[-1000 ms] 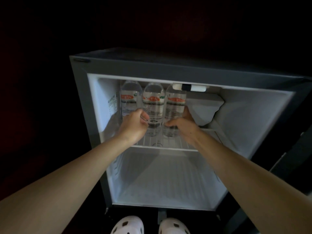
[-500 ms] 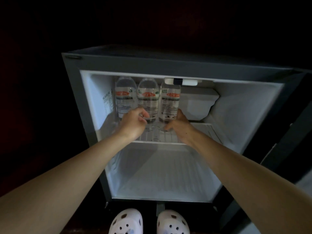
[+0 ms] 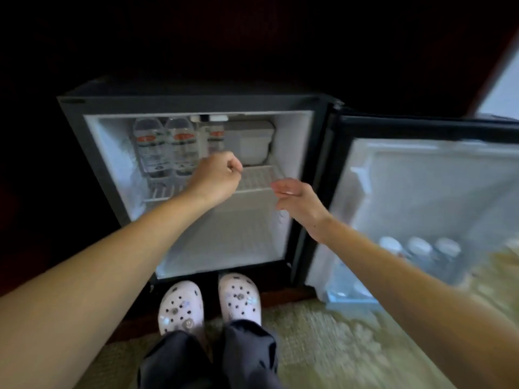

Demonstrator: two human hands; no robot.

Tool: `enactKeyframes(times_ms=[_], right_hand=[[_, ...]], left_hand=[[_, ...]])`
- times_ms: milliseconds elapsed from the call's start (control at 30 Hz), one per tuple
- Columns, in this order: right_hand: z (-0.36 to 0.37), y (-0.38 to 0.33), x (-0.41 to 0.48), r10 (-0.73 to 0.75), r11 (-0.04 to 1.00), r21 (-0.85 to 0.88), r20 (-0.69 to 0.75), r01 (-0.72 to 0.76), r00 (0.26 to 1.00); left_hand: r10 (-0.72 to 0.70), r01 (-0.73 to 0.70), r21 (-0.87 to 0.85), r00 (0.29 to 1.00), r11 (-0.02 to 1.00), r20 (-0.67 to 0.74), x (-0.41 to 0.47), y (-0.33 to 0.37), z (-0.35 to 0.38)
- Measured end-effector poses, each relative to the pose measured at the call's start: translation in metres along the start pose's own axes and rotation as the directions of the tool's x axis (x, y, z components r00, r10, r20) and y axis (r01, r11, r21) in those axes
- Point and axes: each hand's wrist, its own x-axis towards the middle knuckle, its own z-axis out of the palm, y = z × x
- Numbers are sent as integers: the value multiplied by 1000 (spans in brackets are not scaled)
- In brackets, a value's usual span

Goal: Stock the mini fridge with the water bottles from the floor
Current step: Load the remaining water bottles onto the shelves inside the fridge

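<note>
Dim room, dark wall behind; green-beige carpet (image 3: 323,346) underfoot. Mini fridge (image 3: 196,103) stands open, its door (image 3: 421,192) swung out to the right, interior lit.

Upper wire shelf (image 3: 258,178): three water bottles stand upright in a close row at its left end. Left bottle (image 3: 148,147) and middle bottle (image 3: 182,147) are in full view. Third bottle (image 3: 216,137) shows only its top and red label; its lower part is hidden behind the left hand. A white cooling box (image 3: 250,144) sits at the back right of this shelf.

Left hand (image 3: 216,179): fingers curled into a loose fist, nothing seen inside it. It is in front of the third bottle's base and apart from the other two. Contact with the third bottle cannot be judged.

Right hand (image 3: 297,197): fingers straight and relaxed, holding nothing. It hovers at the shelf's front right corner, well apart from all three bottles.

Further bottles (image 3: 420,248): a blurred cluster, caps up, low at the right by the open door, well apart from both hands. I cannot tell whether they stand on the carpet or in the door's lower rack.

White clogs (image 3: 181,304) at the fridge's foot.
</note>
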Motion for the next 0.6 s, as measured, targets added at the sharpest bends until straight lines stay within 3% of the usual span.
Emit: enactKeyframes(times_ms=[100, 300, 467, 600], right_hand=[[-56, 2, -75, -18, 998, -56, -129, 11, 991], [-148, 54, -241, 136, 981, -69, -440, -184, 888], [-193, 117, -383, 333, 922, 34, -581, -387, 743], [-201, 178, -486, 476, 834, 121, -651, -538, 591]], left_hand=[[13, -9, -57, 998, 998, 67, -41, 43, 26], [119, -75, -153, 946, 985, 302, -165, 123, 112], [218, -176, -129, 806, 976, 551, -279, 156, 199], [193, -180, -97, 650, 979, 735, -365, 165, 266]])
